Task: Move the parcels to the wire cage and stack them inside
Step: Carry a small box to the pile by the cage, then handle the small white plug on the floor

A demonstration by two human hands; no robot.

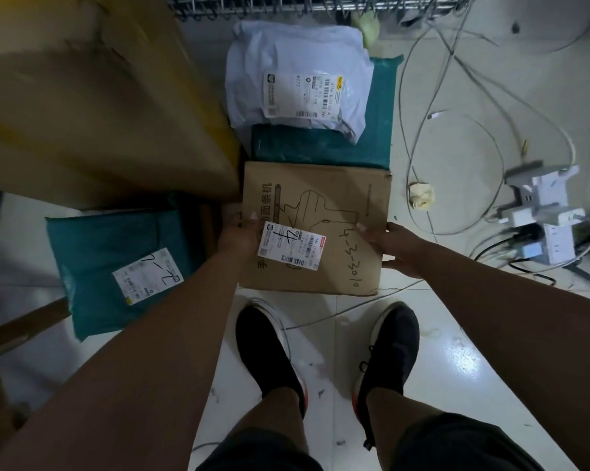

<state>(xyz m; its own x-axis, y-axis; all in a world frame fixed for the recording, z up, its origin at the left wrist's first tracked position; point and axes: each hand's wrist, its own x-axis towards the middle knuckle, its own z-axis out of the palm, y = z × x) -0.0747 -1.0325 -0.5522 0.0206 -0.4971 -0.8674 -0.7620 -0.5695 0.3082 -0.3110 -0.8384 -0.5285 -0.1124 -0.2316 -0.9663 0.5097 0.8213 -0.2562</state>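
Left hand (239,232) is on the left edge of the cardboard box (317,205), thumb laid over the top face and the fingers wrapped down the side. The right hand (395,249) mirrors it on the right edge, thumb on top and fingers curled round the side, so both hands grip the box. It sits low in front of the person's black shoes (270,351), flat side up, though whether it rests on the floor (456,351) or is just clear of it, I can't tell. A white shipping label (292,246) is stuck on top beside the left thumb, and handwritten numbers run along the right side. Just beyond the box lies a green mailer (378,130), touching its far edge, with a white bag (297,62) lying on top of it, label facing up. Off to the left there's a second green mailer (100,253) flat on the floor, also labelled. A big brown carton (100,113) fills the upper left, hard against the box's left corner. At the very top edge is the wire cage (287,5) — only its lower bars show, past the white bag. On the right, loose cables (456,107) loop across the tiles toward a cluster of power strips (541,226), well apart from the parcels.
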